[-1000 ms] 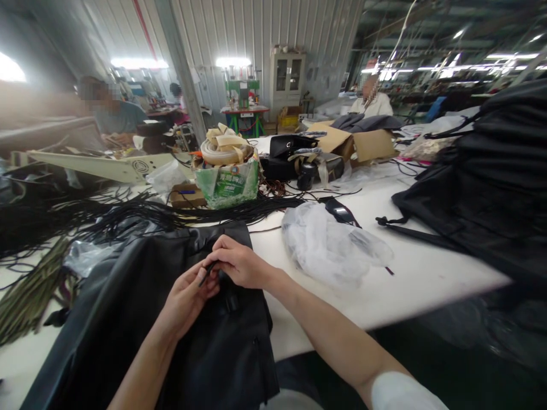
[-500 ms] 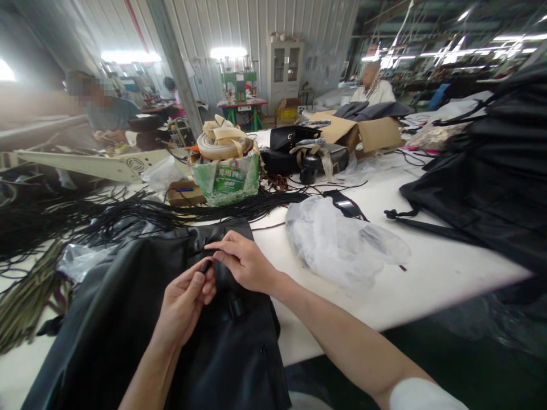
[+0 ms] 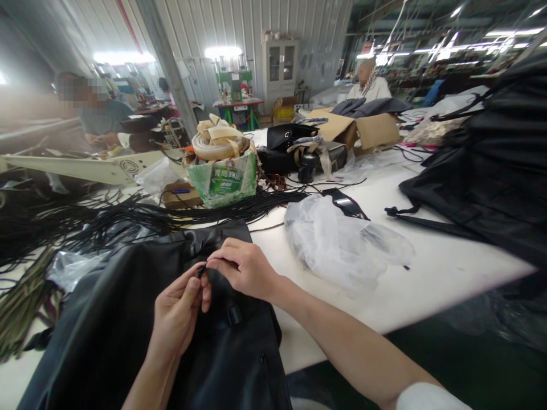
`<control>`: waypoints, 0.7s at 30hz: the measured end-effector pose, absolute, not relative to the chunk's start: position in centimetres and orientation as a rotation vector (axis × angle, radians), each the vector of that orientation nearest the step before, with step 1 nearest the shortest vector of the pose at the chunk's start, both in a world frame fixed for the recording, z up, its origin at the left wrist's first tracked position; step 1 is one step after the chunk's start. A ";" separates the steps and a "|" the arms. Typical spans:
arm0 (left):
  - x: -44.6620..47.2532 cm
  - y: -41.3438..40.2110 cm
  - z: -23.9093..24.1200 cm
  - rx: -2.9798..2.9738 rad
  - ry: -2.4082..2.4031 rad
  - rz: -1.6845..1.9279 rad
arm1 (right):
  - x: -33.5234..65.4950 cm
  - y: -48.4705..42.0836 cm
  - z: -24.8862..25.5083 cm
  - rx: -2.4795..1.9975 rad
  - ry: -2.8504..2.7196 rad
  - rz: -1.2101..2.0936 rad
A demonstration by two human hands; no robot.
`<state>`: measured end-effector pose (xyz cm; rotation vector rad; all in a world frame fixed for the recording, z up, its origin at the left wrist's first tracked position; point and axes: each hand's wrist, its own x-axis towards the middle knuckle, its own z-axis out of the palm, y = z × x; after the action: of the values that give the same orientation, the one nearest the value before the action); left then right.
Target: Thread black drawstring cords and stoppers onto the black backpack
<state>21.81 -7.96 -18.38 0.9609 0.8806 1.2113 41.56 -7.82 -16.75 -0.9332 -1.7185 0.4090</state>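
Blk bag (image 3: 123, 302); grn box (image 3: 228, 183) (w/ strips (image 3: 216, 147)).

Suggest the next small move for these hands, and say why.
Probably hold the left hand steady and bring the right hand onto the black piece: the left pinches it, and the right hand's fingertips are drawn together just beside it, above the bag. Whether they grip anything is too small to tell.
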 end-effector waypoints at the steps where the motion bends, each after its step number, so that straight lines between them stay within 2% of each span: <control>1: 21.8 -8.0 -18.4 0.958 0.891 1.226 | 41.6 -7.9 -16.6 -0.942 -1.732 0.397; 13: 22.0 -8.2 -18.0 0.987 0.936 1.288 | 41.7 -7.8 -17.5 -0.964 -1.863 0.354; 21: 21.9 -8.2 -18.4 0.979 0.984 1.283 | 41.1 -7.7 -17.6 -1.064 -1.889 0.189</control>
<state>21.89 -8.17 -18.42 0.9793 0.9838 1.2826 41.08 -7.69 -17.58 -1.0636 -1.8890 0.1890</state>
